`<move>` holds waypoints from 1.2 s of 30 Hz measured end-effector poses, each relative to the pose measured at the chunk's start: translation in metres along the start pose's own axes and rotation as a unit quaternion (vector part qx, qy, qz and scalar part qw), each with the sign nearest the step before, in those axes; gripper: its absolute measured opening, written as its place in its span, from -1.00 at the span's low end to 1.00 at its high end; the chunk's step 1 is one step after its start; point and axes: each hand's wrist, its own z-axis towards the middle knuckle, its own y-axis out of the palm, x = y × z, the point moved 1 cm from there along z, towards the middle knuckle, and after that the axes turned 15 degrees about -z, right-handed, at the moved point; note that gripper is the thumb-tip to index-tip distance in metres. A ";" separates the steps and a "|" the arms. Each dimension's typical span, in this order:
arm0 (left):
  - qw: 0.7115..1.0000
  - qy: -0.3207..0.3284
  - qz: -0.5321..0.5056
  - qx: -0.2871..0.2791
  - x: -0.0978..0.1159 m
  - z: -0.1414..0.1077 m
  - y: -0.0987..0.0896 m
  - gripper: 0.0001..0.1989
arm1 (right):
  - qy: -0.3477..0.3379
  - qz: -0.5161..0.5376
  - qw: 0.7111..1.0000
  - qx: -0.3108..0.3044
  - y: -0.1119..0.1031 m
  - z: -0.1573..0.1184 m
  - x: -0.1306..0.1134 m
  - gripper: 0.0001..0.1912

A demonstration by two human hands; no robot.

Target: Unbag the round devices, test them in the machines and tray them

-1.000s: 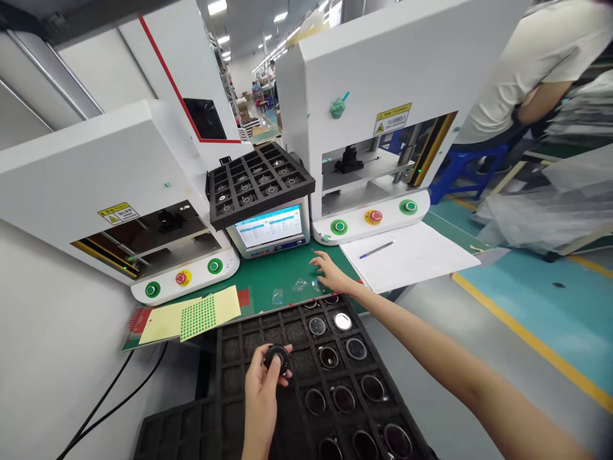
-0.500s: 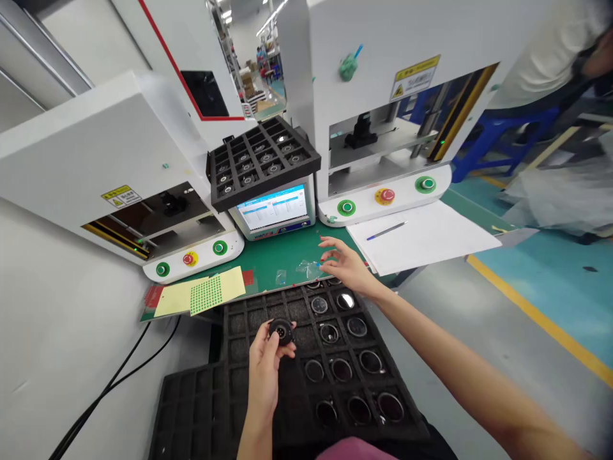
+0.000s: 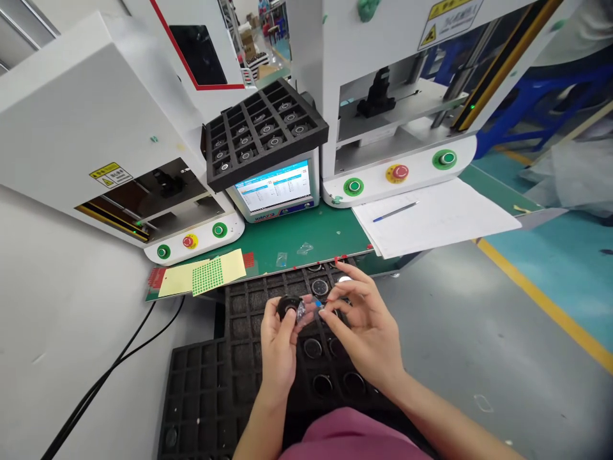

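My left hand (image 3: pixel 279 358) is closed around a small black round device (image 3: pixel 288 305), perhaps a watch body, its thumb lying across the face. Between thumb and forefinger, my right hand (image 3: pixel 371 335) pinches a clear film with a blue tab (image 3: pixel 317 304); the film reaches over to the device's right side. Whether it sticks to the device I cannot tell. Beneath both hands lies a black foam tray (image 3: pixel 249 348), with round dark glass-faced pieces (image 3: pixel 320 287) in its right-hand cells. My hands and forearms hide part of it.
Behind the tray, a green bench (image 3: pixel 261 239) bears film scraps (image 3: pixel 282 259), a green-dotted yellow sheet (image 3: pixel 208 276), and paper with a pen (image 3: pixel 395 211). White button-fronted machines (image 3: pixel 407 169) flank a monitor (image 3: pixel 275 185) topped by a tray of round parts (image 3: pixel 268 167). A person (image 3: pixel 569 48) sits at right.
My right hand has come from the bench edge down to the device, bringing the blue-tabbed film. My left hand has tilted the device and moved slightly up and right. The view has dipped.
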 end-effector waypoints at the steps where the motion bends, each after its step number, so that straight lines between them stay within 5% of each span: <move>1: 1.000 -0.011 -0.008 -0.002 0.000 -0.001 0.002 -0.68 | -0.004 -0.006 1.000 0.005 0.000 -0.001 0.000 -0.67; 12: 0.999 0.023 -0.029 0.005 -0.010 -0.009 0.006 -0.55 | -0.002 -0.015 0.998 0.068 0.016 -0.017 -0.001 -0.69; 24: 0.995 0.089 0.017 -0.036 -0.012 -0.016 0.002 -0.57 | 0.009 -0.007 0.999 0.049 0.021 -0.022 0.002 -0.73; 36: 0.994 0.055 0.087 -0.031 -0.017 -0.015 -0.004 -0.63 | 0.010 -0.088 0.991 0.095 0.025 -0.015 0.021 -0.59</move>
